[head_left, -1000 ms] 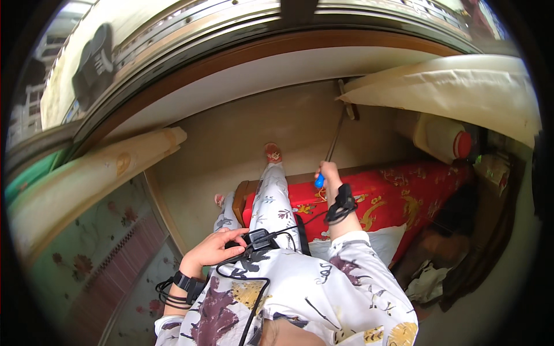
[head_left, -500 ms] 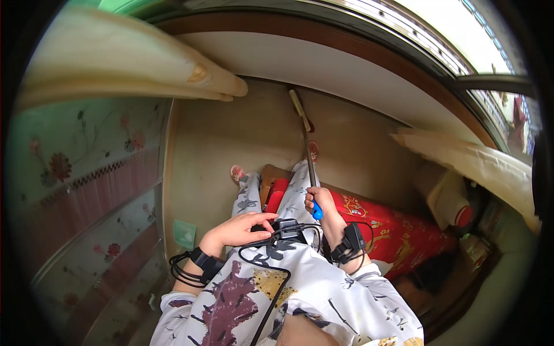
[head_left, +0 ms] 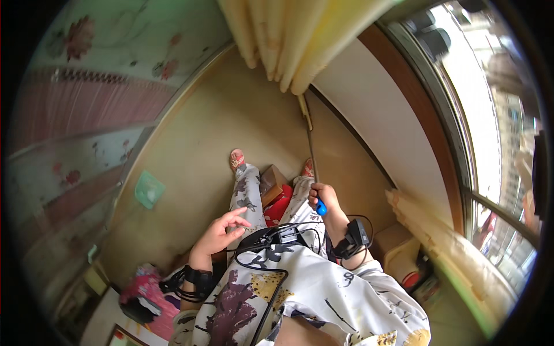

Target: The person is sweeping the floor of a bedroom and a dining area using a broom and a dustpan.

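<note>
My right hand (head_left: 324,198) is closed around the blue grip at the near end of a long-handled mop (head_left: 313,151). The dark, thin pole slants away from me over the floor (head_left: 196,135). Its narrow, pale head lies beneath the hem of a cream curtain (head_left: 294,52), close to the wall base; the mop head's far end is partly lost against the curtain. My left hand (head_left: 222,232) hangs over my left thigh with fingers spread, holding nothing. Both wrists wear black strapped devices with cables.
A brown box (head_left: 271,183) and a red item (head_left: 279,206) show between my legs. A green bin-like object (head_left: 149,189) stands by the flower-patterned panel (head_left: 86,138) on the left. Pink cloth (head_left: 151,297) lies lower left. Along the right run a window (head_left: 473,115) and another curtain (head_left: 444,248).
My view has turned left, swinging the window to the right and the far curtain to the middle. The mop head now sits by that curtain. My left hand has lifted off the black waist device.
</note>
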`<state>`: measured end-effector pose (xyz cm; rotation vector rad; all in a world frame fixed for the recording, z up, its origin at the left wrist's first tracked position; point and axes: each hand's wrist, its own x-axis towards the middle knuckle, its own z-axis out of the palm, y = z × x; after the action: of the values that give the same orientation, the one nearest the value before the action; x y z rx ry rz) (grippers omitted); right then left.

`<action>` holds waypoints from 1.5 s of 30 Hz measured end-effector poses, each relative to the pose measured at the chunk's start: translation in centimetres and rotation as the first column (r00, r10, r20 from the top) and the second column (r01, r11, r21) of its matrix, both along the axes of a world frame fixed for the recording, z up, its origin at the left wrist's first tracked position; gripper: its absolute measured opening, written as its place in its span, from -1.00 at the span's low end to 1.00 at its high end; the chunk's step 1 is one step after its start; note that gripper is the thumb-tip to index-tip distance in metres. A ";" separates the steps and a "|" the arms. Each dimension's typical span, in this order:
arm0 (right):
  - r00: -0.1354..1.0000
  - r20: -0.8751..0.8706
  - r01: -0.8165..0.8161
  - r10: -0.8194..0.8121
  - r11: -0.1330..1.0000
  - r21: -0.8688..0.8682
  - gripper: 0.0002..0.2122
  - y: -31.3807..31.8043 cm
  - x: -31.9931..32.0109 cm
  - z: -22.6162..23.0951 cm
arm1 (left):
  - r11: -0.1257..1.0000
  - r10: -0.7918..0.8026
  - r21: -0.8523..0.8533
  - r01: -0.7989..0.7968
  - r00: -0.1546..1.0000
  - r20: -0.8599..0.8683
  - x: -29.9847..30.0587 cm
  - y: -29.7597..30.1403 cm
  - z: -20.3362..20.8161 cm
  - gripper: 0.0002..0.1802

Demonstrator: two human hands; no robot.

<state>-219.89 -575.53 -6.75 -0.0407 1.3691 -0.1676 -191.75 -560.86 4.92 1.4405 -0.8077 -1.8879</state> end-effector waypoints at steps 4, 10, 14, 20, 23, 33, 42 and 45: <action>0.979 -0.149 -0.151 0.135 0.983 -0.101 -0.80 -2.3 4.5 -3.2 | 0.970 0.244 -0.004 -0.244 0.969 -0.025 1.7 2.5 -1.6 -0.52; 0.955 -0.131 -0.279 0.268 0.958 -0.071 -0.86 0.7 16.2 -6.9 | 0.896 0.439 0.037 -0.442 0.896 0.064 5.8 4.9 -2.5 -0.54; 0.904 0.040 -0.426 0.427 0.904 -0.030 -0.76 3.1 19.0 -5.8 | 0.851 0.521 0.045 -0.524 0.851 0.065 9.4 7.6 -3.0 -0.57; 0.836 0.442 -0.441 0.325 0.878 0.188 -0.69 -4.2 18.1 -0.9 | 0.767 0.637 0.045 -0.640 0.768 0.066 14.9 9.3 -3.4 -0.59; 0.884 0.177 -0.438 0.432 0.899 -0.006 -0.73 -5.0 22.0 0.9 | 0.745 0.656 0.082 -0.662 0.750 0.086 16.7 10.4 -3.8 -0.60; 0.916 -0.069 -0.402 0.396 0.902 -0.158 -0.89 -15.4 33.9 -15.6 | 0.555 0.759 0.303 -0.774 0.621 0.196 14.5 12.7 -4.0 -0.60; 0.824 0.116 -0.563 0.555 0.825 0.054 -0.78 -8.5 29.0 -4.7 | 0.512 0.815 0.202 -0.835 0.546 0.195 14.4 9.7 -2.4 -0.60; 0.900 0.150 -0.418 0.408 0.908 0.038 -0.81 -9.9 28.6 -2.8 | 0.482 0.831 0.201 -0.853 0.518 0.204 14.5 9.7 -2.5 -0.60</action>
<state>-191.30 -585.42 -9.53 -0.2566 1.1963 0.2320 -177.24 -551.21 2.44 1.6483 0.2175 -1.1552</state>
